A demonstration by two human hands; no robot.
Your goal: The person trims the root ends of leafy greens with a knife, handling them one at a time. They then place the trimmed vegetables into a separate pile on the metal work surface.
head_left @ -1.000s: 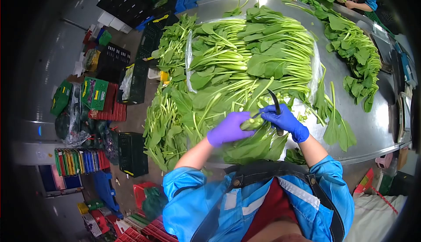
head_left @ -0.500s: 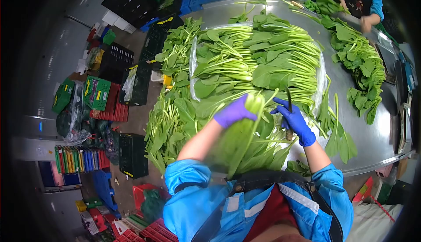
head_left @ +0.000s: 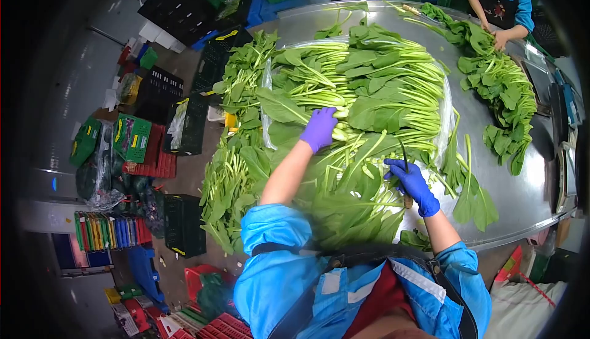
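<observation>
In the head view, my left hand (head_left: 319, 129), in a purple glove, is closed around the pale stems of leafy greens (head_left: 279, 105) at the near end of a stacked row. Their leaves point left, over the pile. My right hand (head_left: 413, 187), in a blue glove, grips a knife (head_left: 407, 201). The dark narrow blade points away from me, and the wooden handle shows below the fingers. Beneath and between my hands lie loose greens (head_left: 350, 201) with cut stem bits. Two neat rows of greens (head_left: 393, 81) rest on clear plastic film (head_left: 452, 109) farther off.
More greens heap along the table's left edge (head_left: 230, 173). Another row (head_left: 507, 99) lies at the right of the metal table (head_left: 464, 109). A co-worker (head_left: 501, 4) handles greens at the far right corner. Dark crates (head_left: 184, 225) stand on the floor to the left.
My left hand has moved forward and laid its bunch of greens down beside the stacked row. My right hand has shifted slightly downward with the knife. The co-worker's hands have come together over the greens.
</observation>
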